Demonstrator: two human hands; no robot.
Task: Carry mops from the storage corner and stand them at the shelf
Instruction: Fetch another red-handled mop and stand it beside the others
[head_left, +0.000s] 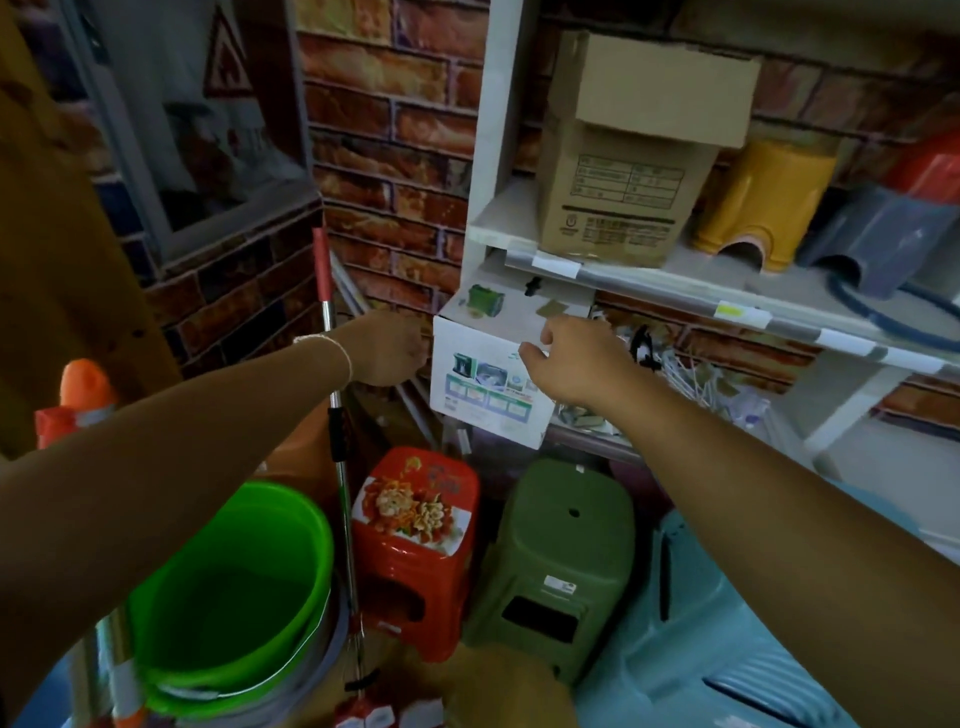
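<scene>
A mop with a red grip and a steel pole (340, 467) stands upright between the green bucket and the red stool, its red-and-white head (363, 714) on the floor. Behind it a grey pole (347, 283) leans on the brick wall. My left hand (387, 349) reaches past the steel pole, and its fingers curl around the grey pole beside the white box. My right hand (576, 358) hovers at the top front edge of the white box (483, 384) with fingers loosely bent, holding nothing. The grey pole's lower end is hidden.
A white shelf (498, 228) carries a cardboard box (618, 182), a yellow stool (753, 208) and a grey stool. On the floor stand a green bucket (223, 597), a red stool (415, 545), a green stool (561, 561) and a pale blue plastic piece (675, 649). An orange cone (83, 395) is at the left.
</scene>
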